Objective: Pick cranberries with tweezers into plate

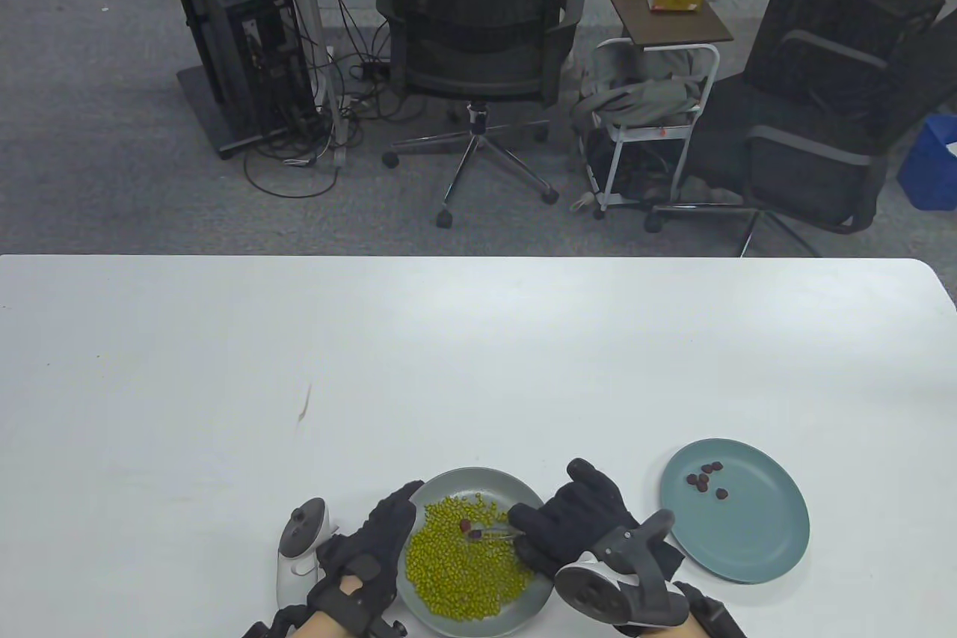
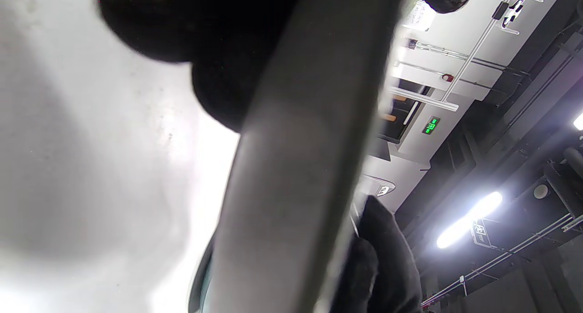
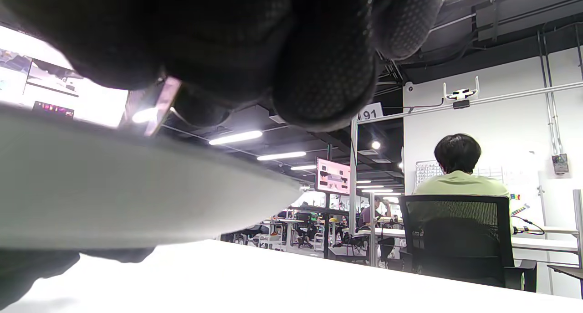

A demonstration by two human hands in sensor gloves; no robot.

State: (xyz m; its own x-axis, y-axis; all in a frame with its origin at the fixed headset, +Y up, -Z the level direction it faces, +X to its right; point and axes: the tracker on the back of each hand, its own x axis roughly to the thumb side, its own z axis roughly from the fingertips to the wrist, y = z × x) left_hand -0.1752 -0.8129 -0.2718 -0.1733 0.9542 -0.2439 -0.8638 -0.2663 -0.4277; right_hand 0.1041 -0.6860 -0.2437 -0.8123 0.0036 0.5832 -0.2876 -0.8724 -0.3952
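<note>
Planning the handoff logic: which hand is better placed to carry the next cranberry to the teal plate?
Right. The right hand holds the metal tweezers over the grey plate of green beans, tips at a dark red cranberry, nearer the teal plate. The left hand only rests at the grey plate's rim.

bean plate left, cranberry plate right

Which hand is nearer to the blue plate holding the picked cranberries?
Right. The right hand lies just left of the blue plate, over the grey plate; the left hand rests on the grey plate's far side.
</note>
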